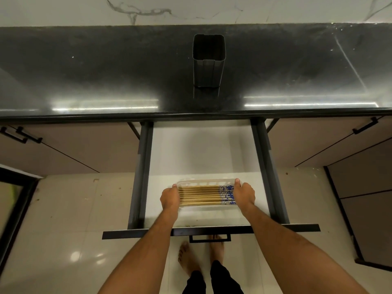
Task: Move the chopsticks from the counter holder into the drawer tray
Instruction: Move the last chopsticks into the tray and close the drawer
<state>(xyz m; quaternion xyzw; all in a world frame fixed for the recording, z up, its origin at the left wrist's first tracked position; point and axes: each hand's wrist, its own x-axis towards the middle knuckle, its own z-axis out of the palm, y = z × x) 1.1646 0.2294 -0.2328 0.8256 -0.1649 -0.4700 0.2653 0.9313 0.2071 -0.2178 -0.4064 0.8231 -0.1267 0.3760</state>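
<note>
both forearms reach forward and down into the open drawer [264, 166], roughly parallel, wrists bent slightly inward. the left hand [170, 198] wraps the left end of the white tray [203, 183], fingers curled over its edge; the right hand [244, 195] clasps the right end the same way, with fingertips showing over the far rim. each hand is closed on the tray. the tray sits on the drawer's white floor, near the front. in it lie the chopsticks [201, 195], side by side, wooden shafts pointing left, blue-and-white patterned ends to the right; about ten can be counted, though the exact number is hard to tell. one dark square holder [209, 71] stands upright on the black counter [95, 71], nothing showing inside it. two bare feet [186, 257] stand on the tiled floor below the drawer front.
</note>
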